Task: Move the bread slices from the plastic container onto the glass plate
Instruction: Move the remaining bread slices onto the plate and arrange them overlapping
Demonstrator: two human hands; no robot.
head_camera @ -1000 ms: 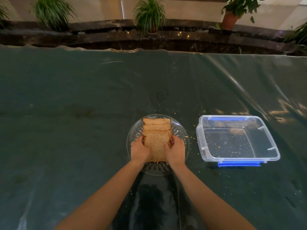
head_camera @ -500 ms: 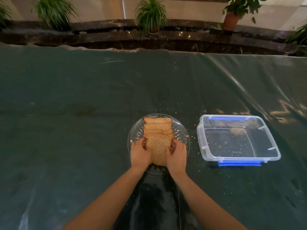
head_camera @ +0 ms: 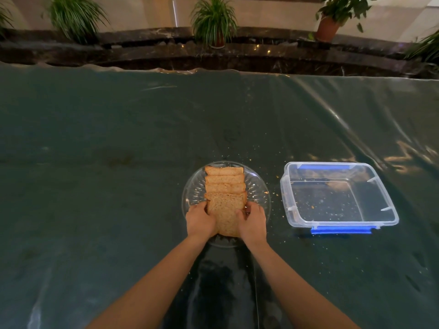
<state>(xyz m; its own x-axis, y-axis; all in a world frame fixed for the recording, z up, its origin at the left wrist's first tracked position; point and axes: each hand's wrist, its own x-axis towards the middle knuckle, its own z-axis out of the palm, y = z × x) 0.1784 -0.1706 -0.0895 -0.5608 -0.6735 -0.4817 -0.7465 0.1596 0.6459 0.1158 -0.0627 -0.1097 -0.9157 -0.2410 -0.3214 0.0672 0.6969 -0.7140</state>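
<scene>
My left hand [head_camera: 200, 219] and right hand [head_camera: 252, 220] pinch the nearest bread slice [head_camera: 225, 211] on the plate [head_camera: 260, 191]; container [head_camera: 338, 224] sits at 3 o'clock.

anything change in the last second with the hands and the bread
Very little. Both hands, left hand and right hand, keep hold of the nearest bread slice by its sides on the glass plate; their fingers have closed in a bit more around its edges, and the slice barely shifted. The three slices behind it and the plastic container, holding only crumbs, stayed put.
</scene>
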